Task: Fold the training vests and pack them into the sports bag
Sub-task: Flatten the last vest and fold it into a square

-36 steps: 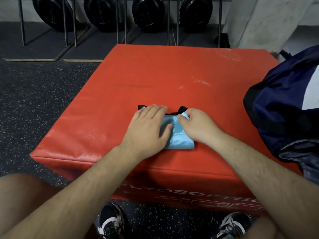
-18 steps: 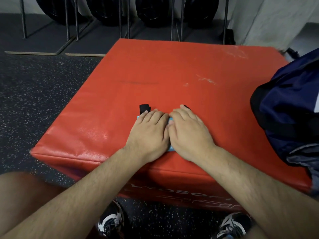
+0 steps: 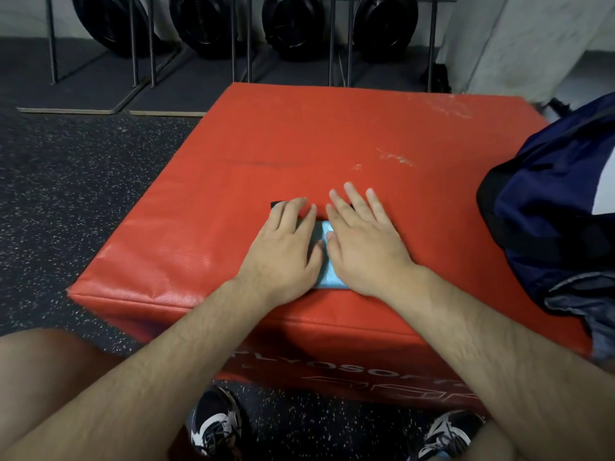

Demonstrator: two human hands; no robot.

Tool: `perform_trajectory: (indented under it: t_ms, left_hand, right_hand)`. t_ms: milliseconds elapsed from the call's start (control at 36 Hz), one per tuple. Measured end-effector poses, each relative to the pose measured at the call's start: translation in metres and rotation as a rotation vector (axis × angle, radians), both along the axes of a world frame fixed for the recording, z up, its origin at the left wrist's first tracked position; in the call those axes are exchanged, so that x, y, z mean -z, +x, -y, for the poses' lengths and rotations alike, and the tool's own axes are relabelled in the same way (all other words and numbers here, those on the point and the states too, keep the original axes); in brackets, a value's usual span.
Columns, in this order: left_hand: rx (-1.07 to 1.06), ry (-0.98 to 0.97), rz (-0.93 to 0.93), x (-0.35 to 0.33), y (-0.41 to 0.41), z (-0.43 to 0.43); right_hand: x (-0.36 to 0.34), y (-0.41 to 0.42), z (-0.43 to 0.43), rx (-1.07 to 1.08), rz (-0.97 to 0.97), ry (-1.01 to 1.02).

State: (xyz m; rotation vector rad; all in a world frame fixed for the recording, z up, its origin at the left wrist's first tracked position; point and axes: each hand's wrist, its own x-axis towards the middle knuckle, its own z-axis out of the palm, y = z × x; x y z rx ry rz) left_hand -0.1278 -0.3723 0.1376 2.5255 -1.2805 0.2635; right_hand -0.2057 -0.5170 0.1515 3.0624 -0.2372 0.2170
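My hands have drifted a little apart since half a second ago. A strip of the folded vest [image 3: 327,261] now shows between them, where before they covered nearly all of it.

From the upper left, four black round weight plates [image 3: 206,21] stand in a metal rack, their tops cut off by the frame. Below them the floor [image 3: 66,194] is dark rubber with pale specks.

My left hand [image 3: 283,247] lies flat on the left part of the vest, fingers straight and close together, pressing down. One black strap end [image 3: 278,203] pokes out by its fingertips.

The vest is light blue with a fine weave. It sits in the middle of the frame, near the front edge of the red padded box [image 3: 299,144]. My palms hide most of it, so I cannot make out the shape of the fold.

My right hand [image 3: 362,247] also lies flat, fingers spread, with its tips reaching past the vest onto the scuffed vinyl. My forearms break up the lettering on the box's front face and partly hide two black-and-white shoes [image 3: 216,424] at the bottom.

At the right edge one navy sports bag [image 3: 549,211] with a white panel rests on the box, cropped by the frame.
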Motion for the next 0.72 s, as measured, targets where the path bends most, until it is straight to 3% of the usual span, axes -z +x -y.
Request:
perform_trajectory:
  t_ms: [111,250,444,639,722]
  left_hand:
    - [-0.043,-0.03,0.041,0.002,-0.006,0.0]
    - [-0.023,0.025,-0.067,0.012,-0.003,-0.005]
    - [0.037,0.083,-0.194,0.008,0.006,-0.015]
    - [0.028,0.102,0.115,0.005,-0.004,-0.023]
    - [0.026,0.098,-0.039,0.008,-0.003,-0.031]
  right_hand:
    - [0.004,-0.003,-0.017,-0.004,0.096,-0.061]
    - [0.014,-0.012,-0.014,-0.006,-0.012,0.176]
    - [0.01,-0.013,-0.011,-0.011,-0.061,0.164]
    - [0.01,-0.026,-0.013,-0.093,0.034,0.077]
    - [0.013,-0.035,-0.007,-0.101,-0.038,0.126]
